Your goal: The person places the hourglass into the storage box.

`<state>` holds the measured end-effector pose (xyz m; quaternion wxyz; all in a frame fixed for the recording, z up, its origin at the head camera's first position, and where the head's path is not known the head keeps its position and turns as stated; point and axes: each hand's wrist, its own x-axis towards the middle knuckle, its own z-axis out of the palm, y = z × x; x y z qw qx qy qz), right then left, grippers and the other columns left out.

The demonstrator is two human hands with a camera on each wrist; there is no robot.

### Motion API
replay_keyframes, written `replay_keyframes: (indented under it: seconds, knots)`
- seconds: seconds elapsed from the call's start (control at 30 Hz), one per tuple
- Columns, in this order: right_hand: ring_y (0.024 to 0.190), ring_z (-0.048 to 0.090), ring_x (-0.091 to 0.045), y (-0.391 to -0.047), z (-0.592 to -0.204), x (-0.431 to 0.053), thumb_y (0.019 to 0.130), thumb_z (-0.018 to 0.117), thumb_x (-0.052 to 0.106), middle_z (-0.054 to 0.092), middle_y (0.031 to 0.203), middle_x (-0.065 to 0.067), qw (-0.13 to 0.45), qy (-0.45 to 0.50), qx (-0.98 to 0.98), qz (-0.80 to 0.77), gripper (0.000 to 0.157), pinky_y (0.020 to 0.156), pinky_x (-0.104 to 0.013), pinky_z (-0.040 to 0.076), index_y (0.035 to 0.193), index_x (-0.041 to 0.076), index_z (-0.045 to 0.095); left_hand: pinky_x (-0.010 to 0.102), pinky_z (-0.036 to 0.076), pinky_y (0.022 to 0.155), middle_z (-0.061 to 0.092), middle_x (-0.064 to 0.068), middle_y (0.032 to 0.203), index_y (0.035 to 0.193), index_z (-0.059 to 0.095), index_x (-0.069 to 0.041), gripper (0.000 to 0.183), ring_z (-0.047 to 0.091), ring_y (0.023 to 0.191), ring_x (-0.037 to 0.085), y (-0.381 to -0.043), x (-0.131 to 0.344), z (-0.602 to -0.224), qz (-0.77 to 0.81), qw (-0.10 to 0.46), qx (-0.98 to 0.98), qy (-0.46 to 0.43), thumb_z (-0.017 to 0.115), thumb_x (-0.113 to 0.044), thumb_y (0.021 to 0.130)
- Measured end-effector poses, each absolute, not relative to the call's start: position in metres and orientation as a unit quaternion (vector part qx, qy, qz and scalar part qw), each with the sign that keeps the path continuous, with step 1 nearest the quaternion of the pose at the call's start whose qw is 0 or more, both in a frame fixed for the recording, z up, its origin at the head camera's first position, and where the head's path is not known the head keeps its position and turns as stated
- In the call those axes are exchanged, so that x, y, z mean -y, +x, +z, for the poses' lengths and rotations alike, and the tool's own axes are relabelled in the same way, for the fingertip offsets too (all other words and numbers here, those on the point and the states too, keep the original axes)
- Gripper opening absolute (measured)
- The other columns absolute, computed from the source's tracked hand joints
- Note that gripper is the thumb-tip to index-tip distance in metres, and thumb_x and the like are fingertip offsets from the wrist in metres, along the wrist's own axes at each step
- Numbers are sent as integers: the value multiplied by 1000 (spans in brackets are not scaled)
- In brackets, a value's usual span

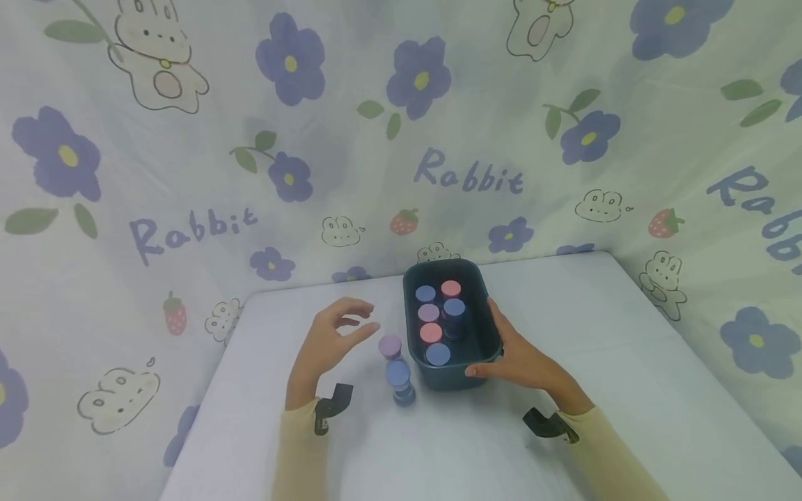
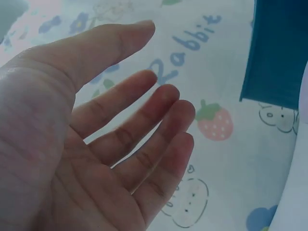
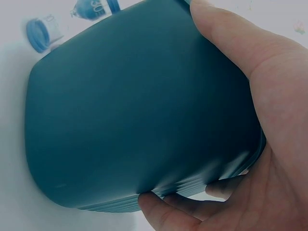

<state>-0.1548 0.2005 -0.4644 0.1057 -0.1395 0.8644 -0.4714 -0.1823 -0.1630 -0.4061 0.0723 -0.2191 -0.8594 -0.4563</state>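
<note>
My right hand [image 1: 523,356] grips the dark teal plastic bin [image 1: 447,378] at its near right corner, thumb at the near end and fingers along the right side. In the right wrist view the fingertips [image 3: 161,211] lie against the bin's ribbed side. Several small sand timers with blue, pink and purple caps stand inside, one blue timer [image 1: 454,308] higher than the rest. My left hand [image 1: 332,339] is raised left of the bin, fingers loosely bent, holding nothing. Just right of it are a purple-capped timer [image 1: 390,346] and a blue-capped timer [image 1: 398,376], outside the bin.
A white-covered table [image 1: 351,452] bears the bin and the loose timers. Behind it hangs a curtain [image 1: 351,139] printed with flowers, rabbits and strawberries, which also runs along the left and right sides.
</note>
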Motion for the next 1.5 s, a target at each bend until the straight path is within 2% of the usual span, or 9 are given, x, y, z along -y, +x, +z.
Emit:
replay_keyframes:
  seconds: [0.43,0.77,1.1,1.5]
  knots:
    - [160,12,-44,-154,-465,-201,76,87,52,-1,176,-11,106,-139,-867,-467,135,121,-72,26,166,23,-9,52,56,106,69,6,131,131,65,-17,46,64,123,27,-188,166,-429,-474,24,857,-203,82,-25,89]
    - [160,13,-45,-155,-467,-202,76,87,52,0,176,-11,110,-134,-867,-468,135,120,-73,28,166,26,-10,54,51,112,66,12,138,137,62,-17,56,62,128,32,-196,173,-447,-477,-44,858,-185,84,-27,87]
    - [160,13,-45,-155,-464,-201,77,87,51,0,176,-12,104,-136,-867,-468,135,120,-73,27,166,24,-9,53,49,115,67,14,137,135,65,-17,58,63,127,32,-203,172,-461,-478,-91,858,-166,88,-30,83]
    - [160,12,-46,-156,-464,-202,76,87,53,-1,176,-13,103,-142,-866,-469,137,120,-73,27,166,22,-11,51,52,112,72,3,127,127,70,-17,51,65,120,26,-203,162,-470,-450,-115,871,-161,88,-32,81]
